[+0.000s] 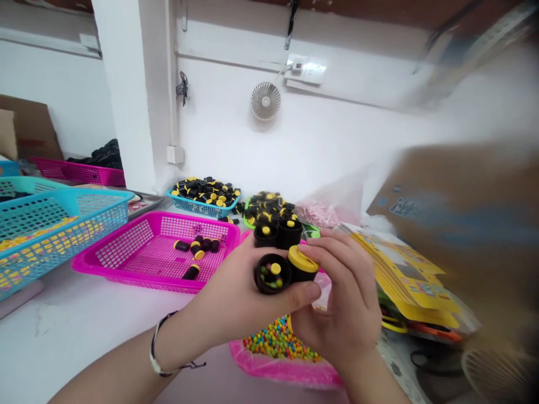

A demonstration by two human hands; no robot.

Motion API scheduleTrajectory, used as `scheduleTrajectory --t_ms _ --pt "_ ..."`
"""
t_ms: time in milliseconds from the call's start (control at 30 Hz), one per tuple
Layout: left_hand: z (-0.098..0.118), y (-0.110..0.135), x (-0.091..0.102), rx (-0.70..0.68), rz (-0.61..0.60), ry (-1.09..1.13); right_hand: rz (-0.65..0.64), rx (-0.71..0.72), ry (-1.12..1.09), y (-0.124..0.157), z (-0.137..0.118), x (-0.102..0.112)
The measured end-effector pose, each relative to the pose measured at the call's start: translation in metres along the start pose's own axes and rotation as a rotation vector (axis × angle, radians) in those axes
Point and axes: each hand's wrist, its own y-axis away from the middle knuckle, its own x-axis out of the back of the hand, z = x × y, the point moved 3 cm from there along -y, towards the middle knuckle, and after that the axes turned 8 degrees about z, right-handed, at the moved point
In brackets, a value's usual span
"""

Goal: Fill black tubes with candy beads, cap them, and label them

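My left hand (236, 283) is closed round a cluster of small black canisters (257, 279), held over a basin of colourful beads (275, 339). The nearest one stands open-topped, with coloured beads and a yellow peg inside. Two more open canisters (289, 229) behind it also show yellow pegs. A yellow lid (302, 258) sits on the fourth, slightly tilted. My right hand (347, 286) has its fingertips on that lid. A bit of yellow shows at its palm, mostly hidden.
A pink basket (105, 266) with several capped canisters lies left of my hands. Turquoise baskets (101, 210) stand farther left. Piled canisters fill a blue basket (202, 209) and a green one behind. Flat yellow cartons (415, 280) and a large cardboard box (463, 207) are at right.
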Motion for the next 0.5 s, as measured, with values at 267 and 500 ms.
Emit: scheduleTrajectory --t_ms 267,500 --pt "-0.014 -0.006 0.007 0.141 -0.129 0.067 -0.057 -0.111 -0.125 -0.003 0.013 0.004" --pt "-0.005 -0.007 0.063 0.188 0.193 -0.238 -0.729 -0.724 -0.353 0.024 0.026 -0.034"
